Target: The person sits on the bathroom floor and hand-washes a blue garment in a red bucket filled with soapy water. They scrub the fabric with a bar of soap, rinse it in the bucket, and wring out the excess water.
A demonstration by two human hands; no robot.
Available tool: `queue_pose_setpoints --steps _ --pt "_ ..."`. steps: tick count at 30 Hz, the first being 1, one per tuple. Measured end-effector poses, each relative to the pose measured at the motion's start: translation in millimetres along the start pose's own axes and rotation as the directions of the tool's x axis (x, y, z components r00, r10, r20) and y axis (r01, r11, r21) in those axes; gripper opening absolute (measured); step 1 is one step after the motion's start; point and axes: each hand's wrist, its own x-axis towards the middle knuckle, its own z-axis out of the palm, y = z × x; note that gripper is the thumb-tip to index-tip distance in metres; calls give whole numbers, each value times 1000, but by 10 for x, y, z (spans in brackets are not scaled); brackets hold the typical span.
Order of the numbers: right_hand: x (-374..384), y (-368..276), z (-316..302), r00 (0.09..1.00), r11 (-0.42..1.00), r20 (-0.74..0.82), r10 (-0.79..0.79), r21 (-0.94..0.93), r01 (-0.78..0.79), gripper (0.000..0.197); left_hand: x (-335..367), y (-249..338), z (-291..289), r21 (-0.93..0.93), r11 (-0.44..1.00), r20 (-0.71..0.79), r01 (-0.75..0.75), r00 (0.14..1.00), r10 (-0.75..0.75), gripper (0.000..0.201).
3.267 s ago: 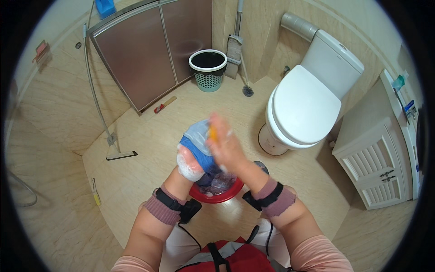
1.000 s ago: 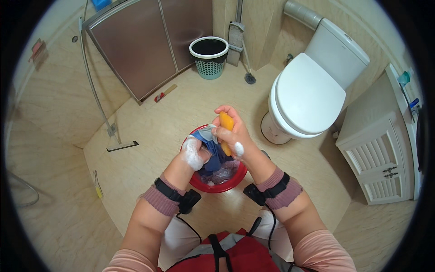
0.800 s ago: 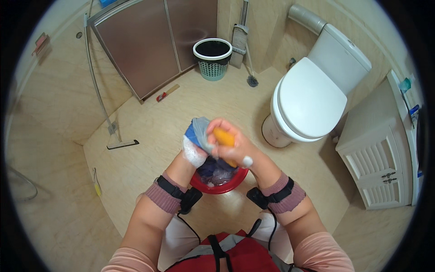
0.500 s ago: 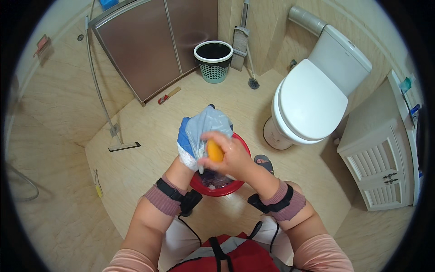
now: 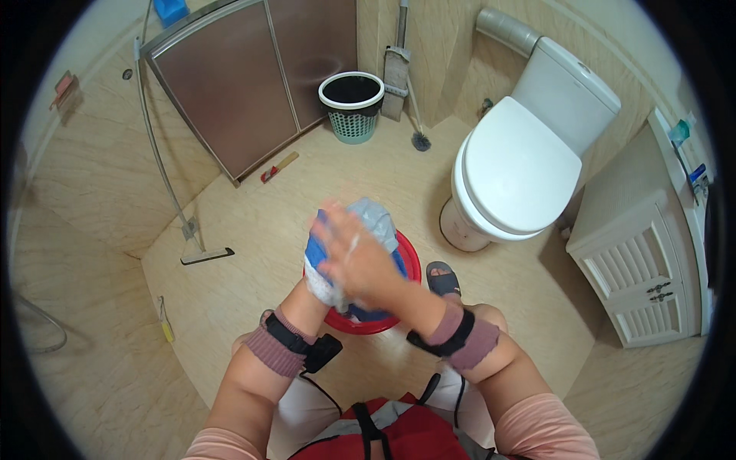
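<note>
A wet garment with a blue part (image 5: 314,253), a white edge and a pale grey part lies over and around my left hand (image 5: 303,303). The cloth hides the fingers of that hand as it holds the garment up above a red basin (image 5: 416,268). My right hand (image 5: 356,257), blurred by motion, lies across the garment with its back upward and a white streak like suds on it. Whatever is under its palm is hidden. More dark blue cloth shows inside the basin, below the hands.
Beyond the basin stand a mesh wastebasket (image 5: 353,130), a mop (image 5: 396,77) and a toilet brush (image 5: 420,141). To the right are a white toilet (image 5: 521,169) and a louvred cabinet (image 5: 632,268). A squeegee (image 5: 207,257) leans at the left; a wooden-handled tool (image 5: 280,167) lies on the floor.
My right hand has turned over onto the garment and moved up and left. The yellow-orange piece it held is out of sight. The grey cloth has sunk toward the basin.
</note>
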Motion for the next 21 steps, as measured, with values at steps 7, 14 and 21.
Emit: queue_pose_setpoints --steps 7,14,21 --pt "5 456 -119 974 977 -82 212 14 -212 62 116 462 25 364 929 255 -70 967 -27 60" --pt "4 126 -12 984 978 134 -115 -157 135 68 -3 147 107 -180 983 -27 -31 999 27 60" --pt "-72 10 148 996 1000 83 -18 -23 20 58 -130 -5 63 -674 722 55 156 985 -162 61"
